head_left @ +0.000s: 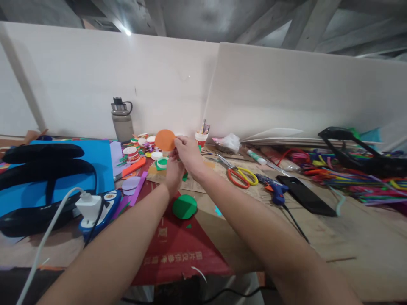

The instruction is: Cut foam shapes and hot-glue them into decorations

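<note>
Right hand (190, 156) pinches the orange disc (163, 140) at its right edge, thumb and fingers closed on the rim; disc is up in the air over the back of the desk (365, 245), flat face toward the camera. Left hand (174, 174) is just below, fingers curled near the right fingertips; can't tell if it grips anything, wrist and other hand block the view. Main risk, my read: one-edge hold on what looks like thin sheet, so the disc could droop, crease or twist out if the pinch slackens or presses too hard. If dropped, it'd likely land among the small tubs (131, 153) and the green-ringed tub (162, 163) behind, knocking bits about. Orange cutter (133, 167) lies left of the hands, blade state unclear; a careless sideways reach could nick skin. Green disc (185, 206) sits on the red sheet (178, 237) between the forearms, so a lowered forearm or sleeve-less wrist might shove it. Glue gun (278, 192) rests right beside the scissors (233, 168); can't tell if hot, but grabbing one blindly could mean touching the nozzle.
</note>
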`<act>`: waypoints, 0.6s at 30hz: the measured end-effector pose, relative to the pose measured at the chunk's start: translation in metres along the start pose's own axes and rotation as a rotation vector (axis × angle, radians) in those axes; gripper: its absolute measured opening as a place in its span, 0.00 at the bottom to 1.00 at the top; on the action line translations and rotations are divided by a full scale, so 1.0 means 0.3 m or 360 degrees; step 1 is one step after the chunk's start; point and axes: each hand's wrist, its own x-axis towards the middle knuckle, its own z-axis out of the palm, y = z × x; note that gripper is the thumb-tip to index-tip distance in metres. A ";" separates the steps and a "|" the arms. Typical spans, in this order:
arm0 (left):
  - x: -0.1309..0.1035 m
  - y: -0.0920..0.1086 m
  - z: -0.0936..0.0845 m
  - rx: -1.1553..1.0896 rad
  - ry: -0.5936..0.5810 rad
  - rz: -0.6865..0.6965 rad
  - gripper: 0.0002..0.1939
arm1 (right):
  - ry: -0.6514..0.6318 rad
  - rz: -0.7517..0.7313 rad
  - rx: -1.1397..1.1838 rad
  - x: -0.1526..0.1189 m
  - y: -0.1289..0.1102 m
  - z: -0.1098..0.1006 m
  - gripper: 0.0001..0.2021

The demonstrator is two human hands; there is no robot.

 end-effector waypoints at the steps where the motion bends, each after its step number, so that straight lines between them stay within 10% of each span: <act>1: -0.003 -0.002 0.003 -0.0037 -0.0029 -0.0017 0.11 | 0.0029 0.0020 0.0057 -0.014 0.007 -0.036 0.10; 9: 0.002 0.026 0.006 -0.0140 0.0003 -0.0182 0.12 | 0.0360 -0.0117 -0.0229 -0.073 0.088 -0.241 0.08; 18: -0.018 0.058 0.028 -0.0394 -0.0356 0.0020 0.22 | 0.0424 -0.0676 -0.1073 -0.094 0.088 -0.263 0.05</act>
